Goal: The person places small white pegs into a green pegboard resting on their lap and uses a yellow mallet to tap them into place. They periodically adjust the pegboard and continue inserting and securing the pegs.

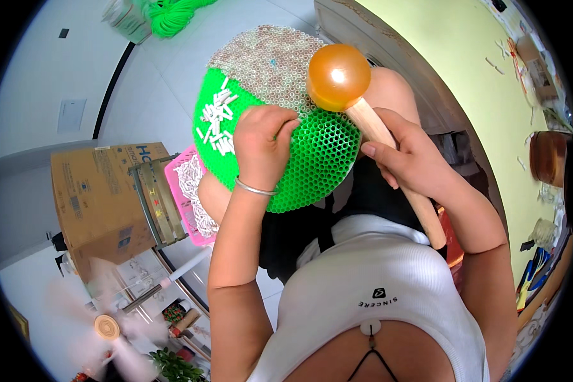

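A round green board [312, 172] full of honeycomb holes lies across my knees. Small pale tubes [267, 60] stand packed in the holes of its far part. A loose heap of short white tubes [218, 121] rests on the board's left side. My left hand [264, 143] is closed over the board, fingertips pinched at the border between filled and bare holes; whatever they hold is hidden. In my right hand [404, 149] is a mallet [339, 77] with a round amber head and a wooden handle, gripped partway along. Its head is over the board's far right edge.
A pink basket [183, 197] of white tubes stands left of my leg. Beyond it are a cardboard box [102, 197] and a spinning fan [106, 327]. A yellow-green table [455, 63] curves along the right side. Green rope [172, 16] lies on the floor at the far left.
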Available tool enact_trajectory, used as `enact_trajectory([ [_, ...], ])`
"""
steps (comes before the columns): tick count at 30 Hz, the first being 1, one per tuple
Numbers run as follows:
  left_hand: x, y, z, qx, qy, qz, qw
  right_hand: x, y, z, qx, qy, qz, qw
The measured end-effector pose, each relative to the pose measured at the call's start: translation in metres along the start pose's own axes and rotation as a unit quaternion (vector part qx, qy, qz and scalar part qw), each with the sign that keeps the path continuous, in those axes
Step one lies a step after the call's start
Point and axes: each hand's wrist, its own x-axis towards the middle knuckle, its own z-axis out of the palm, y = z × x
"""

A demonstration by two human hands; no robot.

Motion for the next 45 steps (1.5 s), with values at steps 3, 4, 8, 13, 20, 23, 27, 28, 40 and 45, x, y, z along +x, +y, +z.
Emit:
enact_trajectory([
  [3,-0.002,-0.001,0.005,0.034,-0.018,-0.006,0.999,0.000,-0.001,-0.001,0.007,0.001,0.007,1.000],
  [4,-0.002,-0.001,0.006,0.043,-0.023,-0.011,0.999,0.000,-0.001,-0.002,0.005,0.000,0.006,1.000],
  [8,0.005,0.004,0.003,0.094,-0.063,0.019,0.993,0.000,-0.002,-0.003,-0.003,-0.005,0.007,1.000],
  [13,0.004,0.003,0.006,0.080,-0.050,0.025,0.995,0.000,-0.001,-0.001,0.001,-0.001,0.006,1.000],
  [20,-0.001,0.000,0.012,0.079,-0.041,0.016,0.996,-0.001,-0.001,0.001,0.001,0.005,0.006,1.000],
  [23,-0.002,-0.003,0.013,0.093,-0.042,0.023,0.995,-0.003,-0.007,0.005,-0.011,-0.005,0.016,1.000],
  [27,-0.005,0.000,0.005,0.033,-0.017,-0.010,0.999,-0.006,-0.018,0.012,-0.037,-0.035,0.010,0.999],
  [28,-0.007,-0.002,0.000,0.005,-0.015,-0.026,1.000,-0.007,-0.023,0.015,-0.050,-0.035,0.003,0.998],
  [40,-0.030,-0.041,-0.044,0.218,-0.056,-0.179,0.958,0.005,-0.018,0.020,-0.115,-0.019,0.011,0.993],
  [45,-0.023,-0.016,-0.037,-0.008,0.019,-0.210,0.977,-0.011,-0.017,0.008,-0.019,0.041,-0.018,0.999],
])
